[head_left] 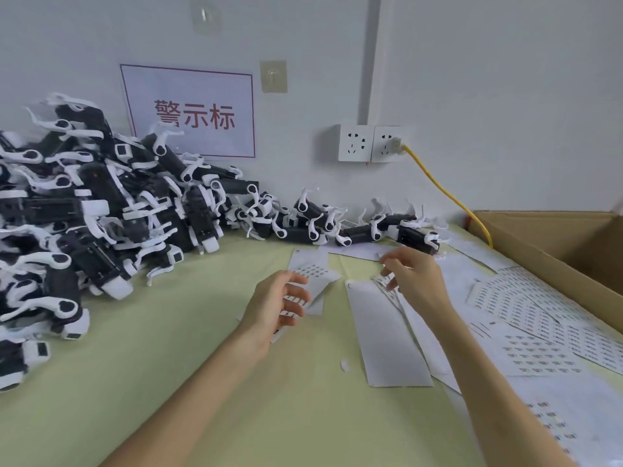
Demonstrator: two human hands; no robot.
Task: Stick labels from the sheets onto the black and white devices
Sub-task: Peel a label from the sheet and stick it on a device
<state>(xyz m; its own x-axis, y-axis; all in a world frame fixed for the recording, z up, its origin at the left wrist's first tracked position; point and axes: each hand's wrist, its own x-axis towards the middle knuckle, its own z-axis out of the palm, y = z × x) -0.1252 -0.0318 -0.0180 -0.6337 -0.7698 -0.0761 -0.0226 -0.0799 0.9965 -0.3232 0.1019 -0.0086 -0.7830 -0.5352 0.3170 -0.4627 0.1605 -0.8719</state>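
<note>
A big heap of black and white devices (pixel 84 210) covers the left of the pale green table, and a thinner row of devices (pixel 364 227) runs along the wall. My left hand (pixel 276 305) hovers over a label sheet (pixel 313 264) at the table's middle, fingers loosely spread and holding nothing. My right hand (pixel 414 274) is raised just right of it, fingers bent downward above a strip of labels (pixel 387 288); whether it pinches a label is unclear. A blank backing sheet (pixel 387 335) lies below that hand. Several printed label sheets (pixel 532 318) spread out on the right.
An open cardboard box (pixel 566 244) stands at the right edge. A yellow cable (pixel 445 193) runs from the wall socket (pixel 387 143) down behind the box. A red-lettered sign (pixel 192 112) hangs on the wall. A small paper scrap (pixel 344 365) lies on the table (pixel 168 382).
</note>
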